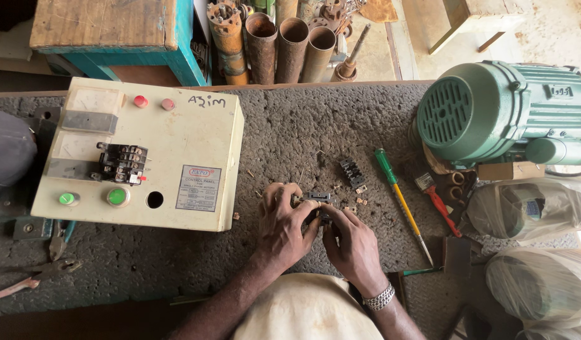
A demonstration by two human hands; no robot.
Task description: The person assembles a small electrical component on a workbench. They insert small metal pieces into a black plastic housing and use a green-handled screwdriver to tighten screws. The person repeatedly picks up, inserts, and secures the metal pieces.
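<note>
Both hands on it rn: my left hand (pixel 281 221) and right hand (pixel 351 242) are closed around a small black switch block (pixel 318 203), fingers pinching it from both sides just off the bench (pixel 284 126), right in front of me, so that's where the thing is. Can't see the underside or what my fingertips are doing bc the knuckles cover most of it. Progress-wise I'd say it's mid-way at best: the block is apart from its other half, a second black piece (pixel 352 172) lies on the bench just beyond my right hand w/ little brass bits (pixel 361 201) scattered btwn them, so nothing is back together yet imo. Green-handled screwdriver (pixel 398 196) lies just right of that, not in use, and a small red-handled brush (pixel 436 200) a bit further right. On my left the cream control box (pixel 177 145) sits face up w/ a round hole (pixel 155 199) open next to the two green buttons (pixel 117 196), and a black relay thing (pixel 122 164) is resting loose-looking on top of it, so the box still needs stuff refitted, I reckon. Pliers (pixel 32 277) lie at the near left edge, untouched. Far right is the big green motor (pixel 504 113), w/ plastic-wrapped bundles (pixel 542 277) below it nearer to me. Past the bench edge there are rusty pipes (pixel 290 44) standing up and a blue wooden stool (pixel 114 31).
</note>
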